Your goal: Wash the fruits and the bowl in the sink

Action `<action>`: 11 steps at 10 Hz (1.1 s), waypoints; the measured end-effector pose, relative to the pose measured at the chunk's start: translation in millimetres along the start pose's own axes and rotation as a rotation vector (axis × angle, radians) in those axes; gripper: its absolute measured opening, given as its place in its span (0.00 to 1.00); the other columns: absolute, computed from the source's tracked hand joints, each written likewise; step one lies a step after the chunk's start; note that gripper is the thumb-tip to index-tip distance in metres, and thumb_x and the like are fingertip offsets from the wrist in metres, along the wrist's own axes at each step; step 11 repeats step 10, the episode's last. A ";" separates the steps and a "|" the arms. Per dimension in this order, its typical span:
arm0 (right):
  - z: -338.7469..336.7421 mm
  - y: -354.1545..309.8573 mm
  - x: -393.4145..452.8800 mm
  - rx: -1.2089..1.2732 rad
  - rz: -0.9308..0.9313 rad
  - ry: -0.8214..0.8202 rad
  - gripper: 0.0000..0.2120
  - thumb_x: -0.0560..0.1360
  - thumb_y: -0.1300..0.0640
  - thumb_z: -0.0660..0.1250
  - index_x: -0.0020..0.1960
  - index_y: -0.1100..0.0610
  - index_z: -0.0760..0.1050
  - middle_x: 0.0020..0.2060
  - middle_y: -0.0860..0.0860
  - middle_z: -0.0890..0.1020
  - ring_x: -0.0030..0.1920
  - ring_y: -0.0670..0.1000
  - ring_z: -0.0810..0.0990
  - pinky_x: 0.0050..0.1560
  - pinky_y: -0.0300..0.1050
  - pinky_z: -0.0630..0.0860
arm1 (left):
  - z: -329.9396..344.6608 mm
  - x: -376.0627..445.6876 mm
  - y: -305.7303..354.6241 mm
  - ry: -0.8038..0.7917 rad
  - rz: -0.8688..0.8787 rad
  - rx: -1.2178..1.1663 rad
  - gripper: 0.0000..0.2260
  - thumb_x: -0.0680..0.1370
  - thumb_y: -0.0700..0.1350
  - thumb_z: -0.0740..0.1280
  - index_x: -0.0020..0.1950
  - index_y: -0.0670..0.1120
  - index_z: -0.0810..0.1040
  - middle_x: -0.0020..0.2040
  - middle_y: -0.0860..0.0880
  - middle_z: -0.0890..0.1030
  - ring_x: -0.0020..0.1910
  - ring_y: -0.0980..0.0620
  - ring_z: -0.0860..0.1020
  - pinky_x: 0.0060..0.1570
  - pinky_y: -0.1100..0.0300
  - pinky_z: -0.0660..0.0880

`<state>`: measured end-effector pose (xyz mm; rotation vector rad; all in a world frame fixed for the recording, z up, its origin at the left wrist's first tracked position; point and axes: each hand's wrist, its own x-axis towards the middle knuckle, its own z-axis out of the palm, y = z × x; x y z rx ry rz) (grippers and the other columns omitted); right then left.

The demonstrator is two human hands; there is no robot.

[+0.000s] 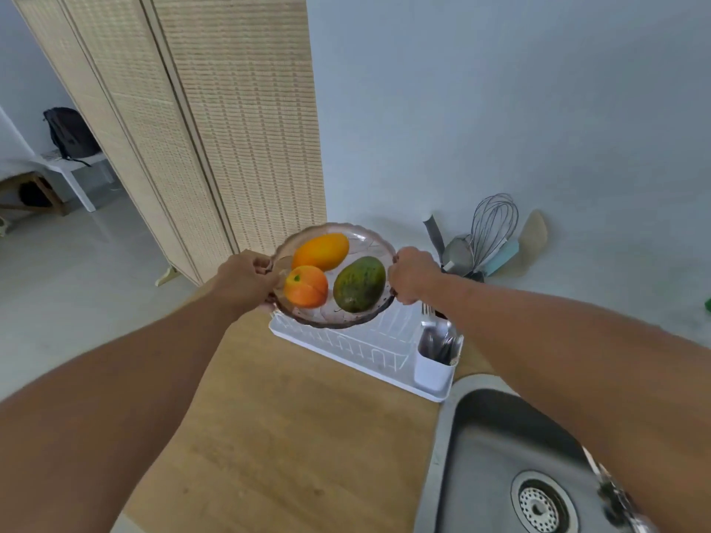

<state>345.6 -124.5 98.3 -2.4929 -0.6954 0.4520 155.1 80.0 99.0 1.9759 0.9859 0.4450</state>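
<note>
A clear glass bowl with a scalloped rim is held up over the white dish rack. Three fruits lie in it: a yellow-orange mango at the back, an orange peach-like fruit at the front left, and a green mottled mango at the right. My left hand grips the bowl's left rim and my right hand grips its right rim. The steel sink, with its round drain, lies at the lower right under my right forearm.
A white cutlery holder with forks stands at the rack's right end. A whisk and other utensils stand by the wall behind it. The wooden counter lies below. A woven folding screen stands at the left.
</note>
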 end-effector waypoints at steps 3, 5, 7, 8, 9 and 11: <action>-18.2 15.3 57.9 0.021 0.202 0.084 0.03 0.81 0.66 0.65 0.52 0.67 0.75 0.41 0.65 0.85 0.33 0.60 0.87 0.42 0.57 0.87 | 48.2 71.0 29.4 -0.074 0.029 0.043 0.10 0.77 0.37 0.70 0.38 0.48 0.76 0.44 0.36 0.85 0.36 0.38 0.86 0.44 0.43 0.85; -8.5 19.5 81.7 -0.068 0.224 0.081 0.05 0.79 0.68 0.65 0.44 0.67 0.75 0.35 0.62 0.82 0.29 0.57 0.85 0.39 0.54 0.87 | 75.0 92.7 15.6 -0.105 -0.019 0.064 0.09 0.77 0.37 0.69 0.37 0.45 0.78 0.35 0.40 0.84 0.35 0.39 0.85 0.48 0.45 0.85; 6.5 20.2 94.3 -0.156 0.216 0.018 0.03 0.80 0.66 0.67 0.50 0.64 0.73 0.33 0.61 0.80 0.30 0.57 0.87 0.39 0.53 0.87 | 94.3 100.3 -9.3 -0.079 -0.012 0.023 0.11 0.76 0.34 0.67 0.36 0.46 0.76 0.41 0.36 0.84 0.38 0.38 0.84 0.45 0.39 0.84; 16.1 23.3 96.2 -0.177 0.216 0.046 0.03 0.80 0.65 0.68 0.51 0.63 0.74 0.34 0.60 0.80 0.28 0.57 0.87 0.36 0.53 0.87 | 98.6 105.0 -16.5 -0.047 -0.001 -0.024 0.11 0.74 0.35 0.68 0.37 0.50 0.77 0.45 0.38 0.84 0.45 0.37 0.85 0.47 0.39 0.84; 17.2 21.9 92.9 -0.194 0.224 0.060 0.03 0.80 0.64 0.68 0.50 0.63 0.74 0.41 0.61 0.81 0.31 0.59 0.87 0.32 0.51 0.86 | 99.4 105.7 -18.6 -0.055 0.005 -0.014 0.07 0.75 0.37 0.68 0.41 0.49 0.77 0.47 0.40 0.84 0.45 0.37 0.85 0.47 0.40 0.84; 15.5 18.4 90.9 -0.191 0.227 0.061 0.04 0.79 0.64 0.69 0.49 0.63 0.74 0.43 0.61 0.83 0.30 0.58 0.87 0.32 0.51 0.86 | 96.4 101.8 -18.1 -0.081 0.021 -0.004 0.05 0.79 0.44 0.69 0.51 0.45 0.75 0.46 0.43 0.83 0.39 0.38 0.86 0.46 0.41 0.84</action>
